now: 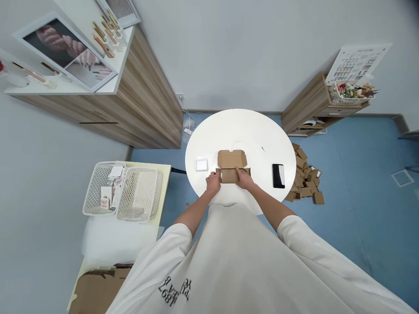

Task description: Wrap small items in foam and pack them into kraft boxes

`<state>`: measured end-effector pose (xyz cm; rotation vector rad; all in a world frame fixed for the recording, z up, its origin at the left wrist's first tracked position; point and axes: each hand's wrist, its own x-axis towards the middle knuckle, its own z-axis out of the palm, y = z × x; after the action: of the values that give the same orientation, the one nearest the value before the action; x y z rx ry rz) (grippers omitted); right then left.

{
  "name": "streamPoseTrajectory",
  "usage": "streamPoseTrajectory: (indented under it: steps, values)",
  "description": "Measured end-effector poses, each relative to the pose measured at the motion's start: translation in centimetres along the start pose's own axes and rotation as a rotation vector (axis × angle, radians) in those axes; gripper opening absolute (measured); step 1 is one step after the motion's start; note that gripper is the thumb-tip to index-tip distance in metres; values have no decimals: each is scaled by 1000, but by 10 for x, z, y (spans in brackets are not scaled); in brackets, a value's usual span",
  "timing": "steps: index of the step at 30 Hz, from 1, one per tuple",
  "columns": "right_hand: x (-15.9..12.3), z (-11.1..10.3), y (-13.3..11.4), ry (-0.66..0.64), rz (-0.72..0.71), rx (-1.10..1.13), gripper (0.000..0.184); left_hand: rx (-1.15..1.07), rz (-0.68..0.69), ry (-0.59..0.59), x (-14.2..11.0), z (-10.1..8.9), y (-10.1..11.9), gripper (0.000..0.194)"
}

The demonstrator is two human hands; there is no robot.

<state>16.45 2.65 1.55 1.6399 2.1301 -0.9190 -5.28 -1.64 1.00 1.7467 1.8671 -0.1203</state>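
Note:
A small brown cardboard box [231, 159] lies on the white round table [240, 124] in front of me, its lid flap folded back away from me. My left hand [213, 182] grips the box's left end, with the fingers bent against the side flap. At the right end, my right hand [244, 179] holds the near wall and side flap, thumb reaching over the inside. A small white square stack [202, 165], perhaps cards or a pad, sits left of the box. To the right lies a black phone-like object [278, 175] with a bright reflection.
Several folded cardboard boxes [306, 176] are heaped on the blue floor right of the table. White plastic baskets [139, 192] stand on a side table at left, beside clear plastic wrap [116, 240]. A wood-grain cabinet [147, 96] rises at back left, a smaller one [307, 102] at right.

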Motion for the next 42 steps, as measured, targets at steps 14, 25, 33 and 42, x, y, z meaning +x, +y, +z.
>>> streamPoseTrajectory:
  steps: [14,25,33,42]
  values:
    - [5,3,3,-27,1,-2,110,105,253,-74,-15,-3,18,50]
    - [8,-1,1,-71,31,-5,119,397,325,-75,-7,-5,21,36]
    - [8,1,2,-62,24,7,114,488,286,-83,-1,1,32,45]
    - [6,0,0,-43,28,25,110,320,244,-6,4,-10,31,63]
